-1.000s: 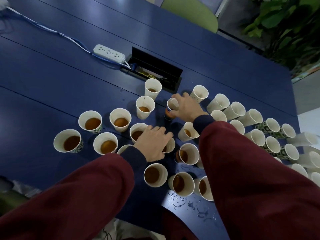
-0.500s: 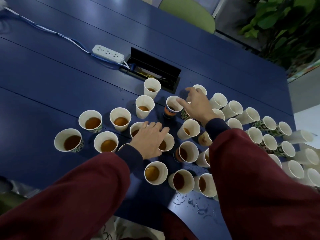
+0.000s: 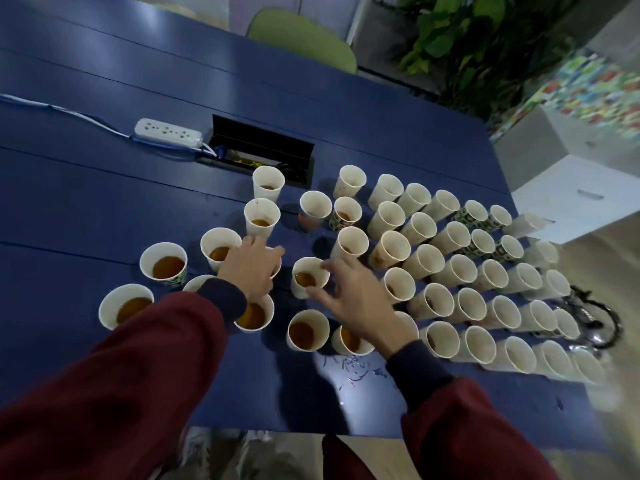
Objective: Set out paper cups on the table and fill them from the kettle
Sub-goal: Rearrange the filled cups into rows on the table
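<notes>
- The setting-out step looks to be in hand: tea-filled cups (image 3: 168, 266) stand loosely at the left and centre of the blue table (image 3: 86, 188), with empty cups (image 3: 450, 237) in tight rows to the right.
- The right hand (image 3: 356, 296) has its grip spread, thumb and forefinger either side of one brown-filled cup (image 3: 306, 278). It is not plainly closed on it.
- The left hand (image 3: 251, 268) lies palm down over a cup just to the left, grip spread and fingers fairly straight, holding nothing I can see.
- A dark-handled vessel (image 3: 602, 323) at the right edge, behind the empty rows, is probably the kettle, but it is blurred.
- Next, I judge, the right hand should close gently on the cup's wall and slide it into line, because squeezed paper buckles.
</notes>
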